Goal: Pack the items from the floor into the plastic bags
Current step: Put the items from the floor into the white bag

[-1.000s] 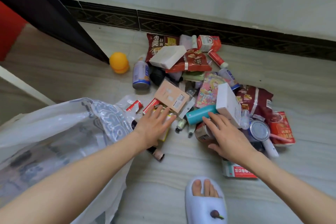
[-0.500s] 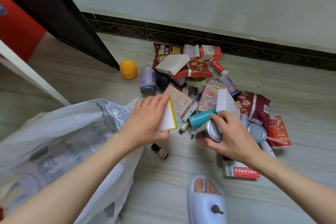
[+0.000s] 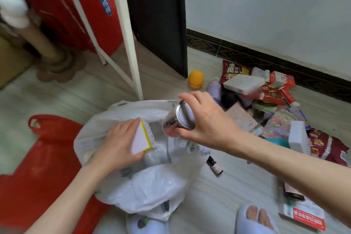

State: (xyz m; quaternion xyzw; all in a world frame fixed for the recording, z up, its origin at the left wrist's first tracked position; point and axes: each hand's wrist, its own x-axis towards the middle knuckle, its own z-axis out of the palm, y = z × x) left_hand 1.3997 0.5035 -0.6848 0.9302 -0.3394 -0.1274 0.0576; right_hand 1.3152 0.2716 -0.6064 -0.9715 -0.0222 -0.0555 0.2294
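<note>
A white plastic bag (image 3: 152, 186) lies open on the floor in the middle of the view. My left hand (image 3: 117, 144) holds a small white box with yellow edges (image 3: 143, 137) right over the bag's mouth. My right hand (image 3: 205, 119) grips a metal can (image 3: 180, 118), tilted, above the bag's far rim. The pile of items (image 3: 266, 104) sits on the floor to the right: snack packets, white boxes, tubes, a drink can. A small bottle with a dark cap (image 3: 214, 166) lies beside the bag.
A red bag (image 3: 38, 167) lies flat to the left of the white one. An orange ball (image 3: 196, 79) rests near a dark door (image 3: 157, 21). White frame legs (image 3: 127, 43) stand behind the bag. My slippered feet (image 3: 254, 218) are at the bottom, with a red and white box (image 3: 303, 214) at the right.
Both hands took things from the pile, the left the yellow-edged box and the right the can, and carried them left over the white bag. The view swung left.
</note>
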